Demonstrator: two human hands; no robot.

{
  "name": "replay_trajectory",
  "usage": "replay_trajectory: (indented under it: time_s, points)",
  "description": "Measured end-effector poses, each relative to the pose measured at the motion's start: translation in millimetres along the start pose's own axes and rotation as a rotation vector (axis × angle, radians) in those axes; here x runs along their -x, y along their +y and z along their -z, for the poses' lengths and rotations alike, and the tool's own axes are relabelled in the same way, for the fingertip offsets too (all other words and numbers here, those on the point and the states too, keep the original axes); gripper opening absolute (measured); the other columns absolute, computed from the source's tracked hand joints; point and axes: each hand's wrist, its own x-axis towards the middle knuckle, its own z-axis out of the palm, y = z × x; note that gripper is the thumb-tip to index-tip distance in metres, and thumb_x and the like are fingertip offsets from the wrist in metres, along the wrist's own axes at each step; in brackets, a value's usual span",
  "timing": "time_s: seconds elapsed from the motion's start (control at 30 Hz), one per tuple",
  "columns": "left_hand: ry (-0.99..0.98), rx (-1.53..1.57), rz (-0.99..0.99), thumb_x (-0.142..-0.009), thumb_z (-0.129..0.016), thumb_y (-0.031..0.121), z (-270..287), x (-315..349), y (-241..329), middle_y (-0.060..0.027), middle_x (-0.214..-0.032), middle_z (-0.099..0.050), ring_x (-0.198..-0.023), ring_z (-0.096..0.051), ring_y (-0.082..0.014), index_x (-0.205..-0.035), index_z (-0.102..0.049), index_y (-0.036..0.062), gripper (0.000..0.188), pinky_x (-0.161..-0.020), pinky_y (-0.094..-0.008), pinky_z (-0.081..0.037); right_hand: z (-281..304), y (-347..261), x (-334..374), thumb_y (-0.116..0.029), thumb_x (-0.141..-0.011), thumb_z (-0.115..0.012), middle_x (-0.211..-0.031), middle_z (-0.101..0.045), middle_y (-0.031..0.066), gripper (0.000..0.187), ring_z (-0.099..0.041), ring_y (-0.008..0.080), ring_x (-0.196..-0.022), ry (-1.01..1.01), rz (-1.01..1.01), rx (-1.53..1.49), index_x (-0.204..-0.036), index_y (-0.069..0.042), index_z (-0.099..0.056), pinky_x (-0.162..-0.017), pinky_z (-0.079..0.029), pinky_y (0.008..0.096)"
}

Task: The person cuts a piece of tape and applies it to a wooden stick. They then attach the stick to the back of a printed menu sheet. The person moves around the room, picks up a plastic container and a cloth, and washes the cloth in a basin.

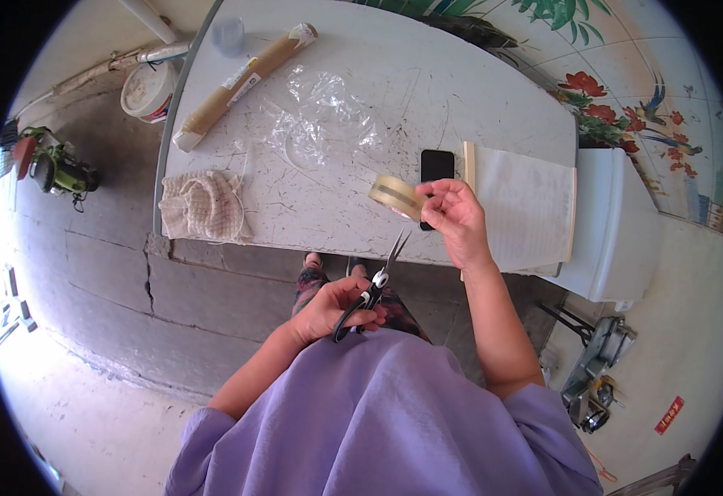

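Yellowish, translucent, round tape roll (395, 195): at the front part of the scratched pale-grey table (320, 217), just to the left of the black rectangular phone (438, 160).
Bare right hand (461, 221): at the right side of the roll, half curled, with thumb and forefinger near each other; from this angle, cannot tell if gripping the tape.
Bare left hand (335, 307): wrapped around the black-handled metal scissors (380, 280), with blades slightly apart and tips toward the roll.
Careful handling: best to steady the roll by its rim, keeping sharp tips away from the right fingers.
Farther back: crumpled clear plastic film (320, 114), long brown tube-shaped package (241, 89).
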Motion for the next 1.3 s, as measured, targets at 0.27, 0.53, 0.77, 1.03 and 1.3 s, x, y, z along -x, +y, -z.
replay_trajectory:
  time_s: [0.27,0.53,0.77,1.03,1.3]
  points:
    - [-0.026,-0.001,0.048,-0.085,-0.068,-0.002,5.2,-8.2,12.6,-0.0162,-0.101,-0.069,-0.095,-0.069,-0.0253,-0.110,-0.056,-0.0001,0.028,-0.082,-0.0367,-0.058,-0.8,-11.8,-3.9,0.006,-0.083,-0.071,-0.133,-0.053,0.0126,0.045,-0.057,0.0083,-0.082,-0.023,-0.045,0.054,-0.122,-0.004,-0.051,-0.073,-0.050,0.0224]
    - [0.001,0.041,0.102,-0.083,-0.064,-0.001,7.9,-18.1,25.1,-0.0166,-0.100,-0.068,-0.092,-0.068,-0.0239,-0.119,-0.057,0.0000,0.037,-0.081,-0.0371,-0.059,1.2,-19.1,-9.4,0.001,-0.083,-0.073,-0.130,-0.055,0.0163,0.047,-0.056,0.0083,-0.078,-0.082,-0.081,0.116,-0.124,-0.005,-0.050,-0.074,-0.052,0.0237]
    - [-0.049,0.021,0.133,-0.084,-0.064,-0.002,15.9,-29.5,33.6,-0.0169,-0.100,-0.068,-0.092,-0.069,-0.0239,-0.120,-0.056,-0.0010,0.037,-0.080,-0.0371,-0.060,6.1,-22.2,-7.3,0.002,-0.083,-0.073,-0.127,-0.056,0.0153,0.054,-0.057,0.0088,-0.080,-0.095,-0.123,0.110,-0.130,-0.004,-0.048,-0.075,-0.052,0.0244]
    - [-0.099,-0.027,0.154,-0.085,-0.069,-0.004,24.1,-42.5,48.0,-0.0150,-0.094,-0.070,-0.086,-0.071,-0.0195,-0.102,-0.058,0.0007,0.021,-0.073,-0.0310,-0.061,15.1,-22.5,-8.7,0.002,-0.082,-0.075,-0.115,-0.061,0.0124,0.060,-0.060,0.0099,-0.082,-0.137,-0.174,0.102,-0.133,-0.004,-0.044,-0.077,-0.052,0.0252]
    - [-0.170,-0.071,0.187,-0.083,-0.064,-0.006,31.9,-57.3,56.7,-0.0151,-0.103,-0.067,-0.092,-0.068,-0.0216,-0.112,-0.059,-0.0027,0.030,-0.078,-0.0344,-0.061,16.7,-19.2,-8.8,-0.001,-0.082,-0.075,-0.108,-0.064,0.0095,0.062,-0.060,0.0095,-0.085,-0.148,-0.173,0.147,-0.134,-0.006,-0.043,-0.078,-0.050,0.0239]
